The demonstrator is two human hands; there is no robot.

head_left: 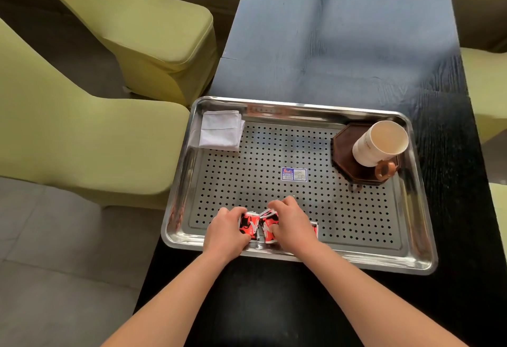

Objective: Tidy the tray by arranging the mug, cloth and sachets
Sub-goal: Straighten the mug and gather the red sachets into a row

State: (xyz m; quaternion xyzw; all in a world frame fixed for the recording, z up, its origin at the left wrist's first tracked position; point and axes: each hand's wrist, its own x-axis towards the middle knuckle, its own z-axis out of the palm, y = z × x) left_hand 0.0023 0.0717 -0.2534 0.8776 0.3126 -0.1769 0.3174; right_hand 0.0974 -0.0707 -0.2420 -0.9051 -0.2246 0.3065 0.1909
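Tray: stainless steel, perforated floor, seen set on a dark wood-grain table; a small blue-and-white label is stuck near its centre

Sachets: red, black and white packets are gathered at the tray's 6 o'clock edge, some standing on end and fanned; how many there are cannot be told, since several are covered by the hands

Left hand: fingers are curled and closed around the left-most packets, which are gripped from the 9 o'clock side

Right hand: fingers are bent and pressed together over the right-hand packets, pinned from above; one packet's corner is shown just past the knuckles at 3 o'clock

Mug: white, with a brown handle turned toward 5 o'clock, is seen upright at the tray's 2 o'clock corner; its rim appears tipped outward by the wide lens

Coaster: dark, eight-sided, is placed under the mug and touched by its base

Cloth: white, folded square, is laid at the tray's 10 o'clock corner, one edge riding up the tray wall

Chairs: yellow-green covered seats are ranged along the table's 9 o'clock side
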